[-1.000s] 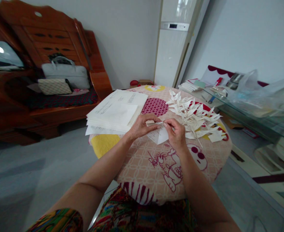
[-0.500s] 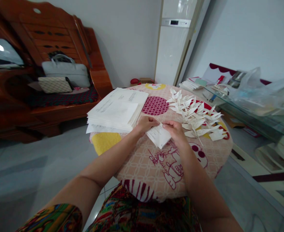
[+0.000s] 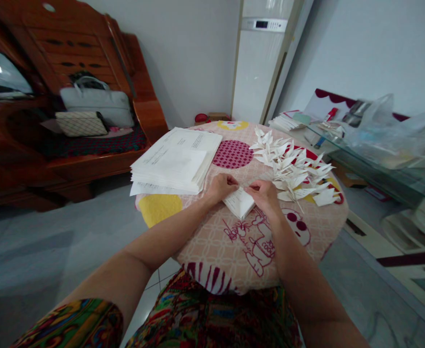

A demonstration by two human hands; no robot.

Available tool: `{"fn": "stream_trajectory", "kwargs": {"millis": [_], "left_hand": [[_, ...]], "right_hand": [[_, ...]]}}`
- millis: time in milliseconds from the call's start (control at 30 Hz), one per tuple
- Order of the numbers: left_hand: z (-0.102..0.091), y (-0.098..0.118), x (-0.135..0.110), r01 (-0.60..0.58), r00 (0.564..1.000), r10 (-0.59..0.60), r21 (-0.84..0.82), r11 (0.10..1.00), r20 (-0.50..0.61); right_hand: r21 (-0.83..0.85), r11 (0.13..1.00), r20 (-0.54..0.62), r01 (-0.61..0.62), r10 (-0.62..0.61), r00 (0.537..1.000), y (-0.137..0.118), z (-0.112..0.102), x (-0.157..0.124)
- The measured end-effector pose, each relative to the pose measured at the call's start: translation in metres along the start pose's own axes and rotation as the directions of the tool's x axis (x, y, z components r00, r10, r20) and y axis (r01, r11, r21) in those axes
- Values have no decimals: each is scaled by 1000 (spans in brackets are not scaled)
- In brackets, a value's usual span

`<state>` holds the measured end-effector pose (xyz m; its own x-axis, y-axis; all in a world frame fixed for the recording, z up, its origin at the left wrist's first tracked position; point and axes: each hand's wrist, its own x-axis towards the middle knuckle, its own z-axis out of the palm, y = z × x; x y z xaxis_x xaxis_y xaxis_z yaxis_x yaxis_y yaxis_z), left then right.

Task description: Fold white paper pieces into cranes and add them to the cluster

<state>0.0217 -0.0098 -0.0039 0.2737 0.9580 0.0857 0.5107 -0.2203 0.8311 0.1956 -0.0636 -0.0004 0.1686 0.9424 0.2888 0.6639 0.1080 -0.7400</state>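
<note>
So the round table (image 3: 201,241) has a pinkish patterned cloth on it, and the folded white paper (image 3: 240,205) sits around the middle of that table, with some print showing on it. Left hand (image 3: 220,187) has its thumb and fingers pinched on the far left edge of the paper, pretty much no gap, and the right hand (image 3: 266,194) is doing the same on the far right edge. Over on the table's left side there's a thick stack of paper (image 3: 174,157), printed sheets with smaller ones on top. The table's right side is covered by a messy heap of folded paper shapes (image 3: 292,166), all pointy bits. Left of the table is a wooden bench (image 3: 100,46) with a grey bag (image 3: 116,108) and a checked purse (image 3: 78,124) on it; right of the table, a glass shelf (image 3: 379,171) with a clear plastic bag (image 3: 382,130) on top.
</note>
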Motion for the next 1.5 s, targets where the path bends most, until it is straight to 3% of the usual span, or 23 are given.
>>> {"fn": "stream_trajectory", "kwargs": {"millis": [100, 233, 333, 500, 633, 933, 1200, 1500], "left_hand": [[2, -1, -3, -134, 991, 135, 97, 986, -10], [3, -5, -4, -367, 928, 371, 198, 909, 16], [0, -9, -7, -518, 855, 500, 182, 836, 137], [-16, -16, -20, -708, 691, 648, 116, 697, 322], [-29, -24, -33, -770, 616, 679, 122, 627, 400], [-27, -28, -44, -820, 566, 697, 217, 530, 440], [-25, -30, -47, -847, 523, 734, 169, 504, 434], [-25, -19, -50, -825, 547, 703, 152, 544, 455]], "right_hand": [[178, 973, 99, -145, 129, 987, 8, 3, 3], [207, 947, 154, -247, 218, 964, 15, 6, 5], [156, 962, 143, -225, 203, 969, 17, 6, 5], [119, 982, 113, -146, 133, 985, 16, 7, 3], [74, 992, 94, -103, 96, 991, 12, 7, 0], [66, 993, 130, -100, 91, 987, 14, 2, -4], [43, 994, 118, -101, 95, 988, 12, 3, -3], [18, 995, 94, -98, 96, 991, 15, 6, -3]]}}
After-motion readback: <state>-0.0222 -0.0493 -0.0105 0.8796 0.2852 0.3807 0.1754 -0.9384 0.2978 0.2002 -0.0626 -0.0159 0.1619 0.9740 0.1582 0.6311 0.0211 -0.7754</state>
